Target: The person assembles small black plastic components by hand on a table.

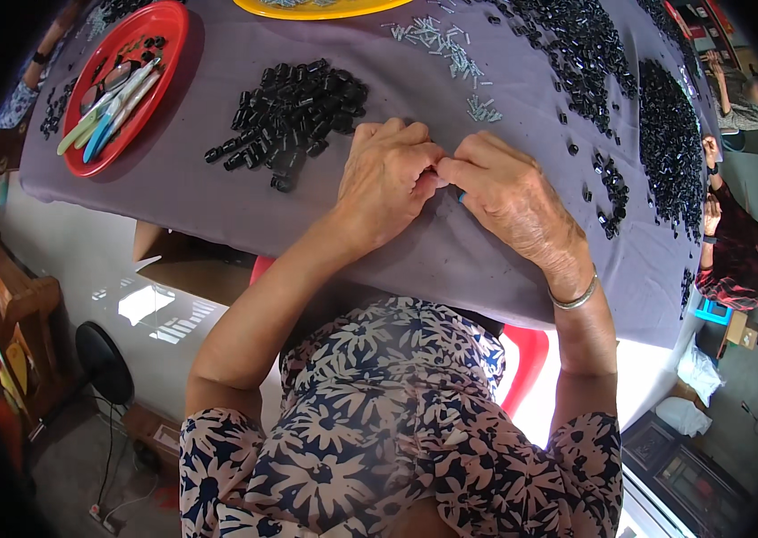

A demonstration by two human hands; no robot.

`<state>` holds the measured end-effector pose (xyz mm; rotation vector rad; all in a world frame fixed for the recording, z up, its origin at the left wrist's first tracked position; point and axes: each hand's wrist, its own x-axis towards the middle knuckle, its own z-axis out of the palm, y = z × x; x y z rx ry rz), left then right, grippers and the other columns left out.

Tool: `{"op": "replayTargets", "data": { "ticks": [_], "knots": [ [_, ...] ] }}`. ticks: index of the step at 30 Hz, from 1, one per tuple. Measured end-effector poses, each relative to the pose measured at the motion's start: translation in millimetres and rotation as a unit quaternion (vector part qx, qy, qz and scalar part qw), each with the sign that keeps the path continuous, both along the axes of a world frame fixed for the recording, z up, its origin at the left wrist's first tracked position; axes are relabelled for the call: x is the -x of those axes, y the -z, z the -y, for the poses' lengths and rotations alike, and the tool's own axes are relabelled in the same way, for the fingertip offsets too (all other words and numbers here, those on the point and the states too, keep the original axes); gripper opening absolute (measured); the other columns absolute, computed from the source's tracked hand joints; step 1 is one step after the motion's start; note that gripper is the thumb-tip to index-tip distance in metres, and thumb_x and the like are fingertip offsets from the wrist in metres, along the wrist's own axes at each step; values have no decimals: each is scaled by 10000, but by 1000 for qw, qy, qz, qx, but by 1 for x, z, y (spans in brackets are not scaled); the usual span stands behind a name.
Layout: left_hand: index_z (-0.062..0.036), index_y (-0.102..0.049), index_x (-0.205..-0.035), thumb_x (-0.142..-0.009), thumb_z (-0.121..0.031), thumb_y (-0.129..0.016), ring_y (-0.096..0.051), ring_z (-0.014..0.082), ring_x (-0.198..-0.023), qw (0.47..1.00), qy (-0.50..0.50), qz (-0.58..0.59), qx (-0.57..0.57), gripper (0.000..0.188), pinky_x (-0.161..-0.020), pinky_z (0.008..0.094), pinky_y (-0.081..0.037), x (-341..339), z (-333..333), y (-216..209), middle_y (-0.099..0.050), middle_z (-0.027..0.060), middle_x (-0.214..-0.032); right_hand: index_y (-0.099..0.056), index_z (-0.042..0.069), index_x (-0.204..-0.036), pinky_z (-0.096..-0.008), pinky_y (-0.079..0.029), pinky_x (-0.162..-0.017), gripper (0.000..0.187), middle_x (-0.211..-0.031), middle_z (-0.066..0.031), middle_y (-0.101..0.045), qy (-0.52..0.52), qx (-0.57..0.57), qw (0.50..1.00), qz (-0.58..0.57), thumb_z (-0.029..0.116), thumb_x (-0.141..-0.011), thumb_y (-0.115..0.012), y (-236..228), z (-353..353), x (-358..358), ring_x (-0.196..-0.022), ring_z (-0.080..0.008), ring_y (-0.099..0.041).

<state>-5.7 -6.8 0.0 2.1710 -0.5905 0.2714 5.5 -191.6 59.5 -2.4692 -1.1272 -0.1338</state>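
Observation:
My left hand (386, 175) and my right hand (509, 193) meet over the near part of the table, fingertips touching. Both are closed in a pinch. Between them a small pale bit shows, and a blue bit peeks out under my right fingers; the fingers hide the rest, so I cannot make out what they hold. To the left of my left hand lies a heap of small shiny black cylindrical pieces (294, 112). Beyond my hands, small thin clear or silvery pins (446, 45) are scattered on the cloth.
A grey-purple cloth (209, 193) covers the table. At the left, a red tray (173, 54) holds tools with white, green and blue handles, plus black bits. A yellow tray (325, 9) sits at the far edge. More black pieces (666, 134) spread at right. Other people sit around.

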Motion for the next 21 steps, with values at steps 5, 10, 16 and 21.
{"op": "replayTargets", "data": {
  "ticks": [5,10,16,21],
  "knots": [
    [-83,-705,-857,-760,-64,-731,-575,231,-883,1000,5,0,-4,102,-838,388,-396,0,0,-1,-607,18,-848,-638,30,-888,-377,-531,-728,314,-838,-78,-563,-12,-21,999,-31,-158,-637,-632,2,2,-1,-827,-273,-609],
    [-89,-704,-854,-765,-78,-730,-571,231,-880,1000,4,1,-19,94,-828,389,-394,0,-1,0,-607,14,-849,-636,27,-905,-383,-522,-722,327,-842,-87,-555,-3,-34,999,-8,-157,-635,-634,2,-5,10,-818,-283,-604],
    [-92,-700,-876,-758,-89,-743,-568,227,-877,1000,8,-1,-16,126,-825,387,-390,-1,0,-2,-609,10,-855,-633,14,-936,-390,-513,-709,339,-849,-104,-555,2,-69,997,-42,-158,-645,-619,9,0,0,-805,-301,-602],
    [-80,-670,-1096,-731,-58,-767,-573,230,-888,999,-3,-9,50,379,-840,363,-381,0,2,-8,-622,28,-895,-640,5,-946,-394,-510,-702,333,-858,-114,-577,-20,-63,995,-73,-163,-661,-603,8,4,-6,-808,-317,-607]
  ]
}}
